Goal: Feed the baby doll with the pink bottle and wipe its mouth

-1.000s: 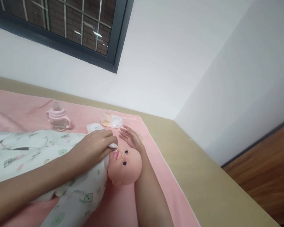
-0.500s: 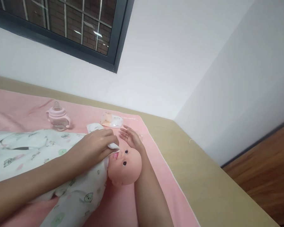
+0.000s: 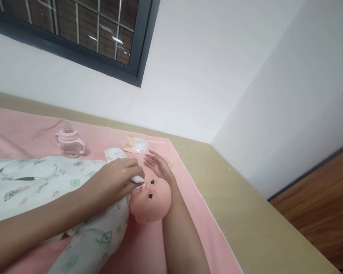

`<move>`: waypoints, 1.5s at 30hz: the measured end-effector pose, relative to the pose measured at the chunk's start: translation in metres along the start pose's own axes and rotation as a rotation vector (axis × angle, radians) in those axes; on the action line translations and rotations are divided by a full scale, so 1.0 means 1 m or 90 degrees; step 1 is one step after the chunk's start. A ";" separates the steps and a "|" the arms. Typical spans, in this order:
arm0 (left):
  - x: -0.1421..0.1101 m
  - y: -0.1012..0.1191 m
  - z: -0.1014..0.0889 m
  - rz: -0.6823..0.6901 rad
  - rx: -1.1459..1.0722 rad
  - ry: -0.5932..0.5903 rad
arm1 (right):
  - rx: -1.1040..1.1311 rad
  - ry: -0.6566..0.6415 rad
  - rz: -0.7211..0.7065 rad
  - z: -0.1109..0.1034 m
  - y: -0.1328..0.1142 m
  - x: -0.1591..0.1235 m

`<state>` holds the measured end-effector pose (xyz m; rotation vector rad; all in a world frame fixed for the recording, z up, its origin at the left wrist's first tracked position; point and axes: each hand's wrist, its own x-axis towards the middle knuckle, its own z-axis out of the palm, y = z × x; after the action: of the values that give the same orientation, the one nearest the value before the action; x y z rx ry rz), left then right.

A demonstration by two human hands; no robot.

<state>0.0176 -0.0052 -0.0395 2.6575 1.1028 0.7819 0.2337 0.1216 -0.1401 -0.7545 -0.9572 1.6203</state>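
Note:
A bald baby doll (image 3: 157, 203) in a white printed outfit (image 3: 108, 228) lies on its back, head toward the right. My left hand (image 3: 118, 176) comes across its chest, fingers closed on a folded white tissue (image 3: 138, 179). The tissue's tip touches the doll's face at the mouth, covering most of the lips. My right forearm runs along the crown of the doll's head, touching or nearly touching it. Beyond the head, my right hand (image 3: 158, 165) rests palm up with its fingers apart, holding nothing.
On the pink mat (image 3: 200, 213) stand a pink two-handled baby bottle (image 3: 70, 140) and, farther right, a soft plastic packet (image 3: 135, 144). A small clear item (image 3: 169, 163) lies beside my right wrist. The wooden surface (image 3: 246, 213) meets white walls below a dark-framed window (image 3: 138, 72).
My left hand has shifted the tissue slightly over the doll's mouth, so less of the pink lips shows. My right hand and the doll have stayed practically still.

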 end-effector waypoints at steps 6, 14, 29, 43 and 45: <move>0.003 0.004 -0.001 0.001 0.053 -0.019 | -0.001 0.003 -0.001 0.003 -0.001 -0.001; 0.003 0.001 -0.010 -0.052 -0.024 -0.017 | -0.009 0.003 -0.002 0.006 -0.003 -0.005; 0.011 -0.042 -0.046 -0.186 -0.046 0.036 | -0.548 -0.385 -0.111 0.114 -0.109 -0.068; 0.004 -0.064 -0.075 -0.286 -0.092 0.113 | -0.582 -0.056 -0.162 0.097 -0.097 -0.051; 0.003 -0.069 -0.084 -0.314 -0.100 0.134 | -0.540 -0.018 -0.129 0.079 -0.088 -0.040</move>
<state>-0.0673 0.0422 0.0104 2.0749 1.5875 1.0021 0.2165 0.0763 -0.0250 -1.1453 -1.7125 1.0125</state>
